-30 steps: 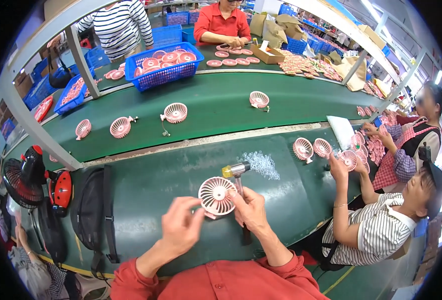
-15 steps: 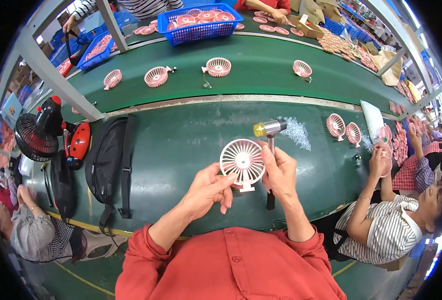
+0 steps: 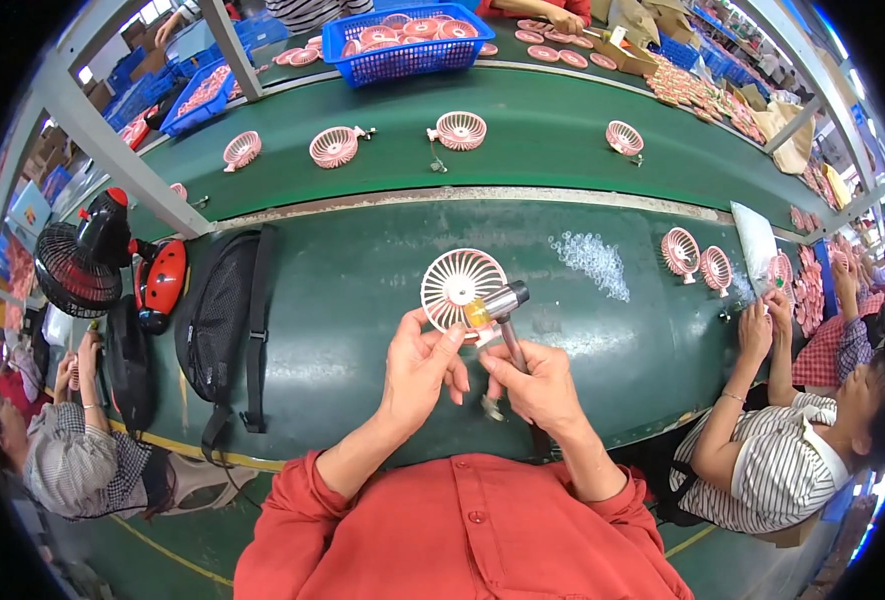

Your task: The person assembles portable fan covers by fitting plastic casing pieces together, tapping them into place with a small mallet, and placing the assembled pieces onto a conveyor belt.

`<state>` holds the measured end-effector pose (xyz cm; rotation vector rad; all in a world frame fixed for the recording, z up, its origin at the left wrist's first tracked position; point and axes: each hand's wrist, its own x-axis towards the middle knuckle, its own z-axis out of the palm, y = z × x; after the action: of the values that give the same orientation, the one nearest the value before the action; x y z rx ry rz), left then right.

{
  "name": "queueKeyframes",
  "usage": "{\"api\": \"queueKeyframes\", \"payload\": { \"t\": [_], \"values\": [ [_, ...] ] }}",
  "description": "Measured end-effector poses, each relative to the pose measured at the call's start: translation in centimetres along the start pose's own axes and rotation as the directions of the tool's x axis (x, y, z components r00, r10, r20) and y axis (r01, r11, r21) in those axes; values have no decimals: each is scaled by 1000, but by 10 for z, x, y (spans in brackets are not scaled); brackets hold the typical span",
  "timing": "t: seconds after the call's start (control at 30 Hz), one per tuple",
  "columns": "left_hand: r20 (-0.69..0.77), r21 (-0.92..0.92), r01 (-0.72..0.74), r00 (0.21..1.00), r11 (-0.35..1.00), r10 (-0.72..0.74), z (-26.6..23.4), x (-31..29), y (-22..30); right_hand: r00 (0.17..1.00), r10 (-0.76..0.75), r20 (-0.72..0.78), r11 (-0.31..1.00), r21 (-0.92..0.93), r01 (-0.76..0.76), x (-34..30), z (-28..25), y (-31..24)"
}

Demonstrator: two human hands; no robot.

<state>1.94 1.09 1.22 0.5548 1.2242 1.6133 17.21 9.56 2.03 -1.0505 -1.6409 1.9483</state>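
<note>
From its near edge, the worktop [image 3: 332, 330] is stretching between a black bag [image 3: 220, 320] and the left hand [image 3: 417, 375], which is holding a pink fan housing [image 3: 446, 283] above it. The right hand [image 3: 540, 387], angling inward, is gripping a hammer [image 3: 505, 299] overlapping the housing. Clear pieces [image 3: 590, 262] are lying beyond, before a green belt [image 3: 542, 140].

A black bag [image 3: 224, 325] lies near the left edge of the green table [image 3: 362, 250], a white packet [image 3: 753, 240] by its far edge; a blue basket [image 3: 402, 66] stands at the far edge of the conveyor [image 3: 542, 130].
</note>
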Motion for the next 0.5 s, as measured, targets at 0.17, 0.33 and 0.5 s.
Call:
{"api": "queueKeyframes", "payload": {
  "t": [0.17,0.33,0.5],
  "values": [
    [46,49,8,999,999,-11,1,-2,1,983,168,74,973,147,-177,-10,-10,-24],
    [79,-126,102,993,987,-92,3,-2,2,993,108,53,994,26,-110,-16,-9,-10],
    [113,-229,143,986,963,-119,3,-4,1,998,13,60,990,-143,-5,-24,-5,-9]
  ]
}}
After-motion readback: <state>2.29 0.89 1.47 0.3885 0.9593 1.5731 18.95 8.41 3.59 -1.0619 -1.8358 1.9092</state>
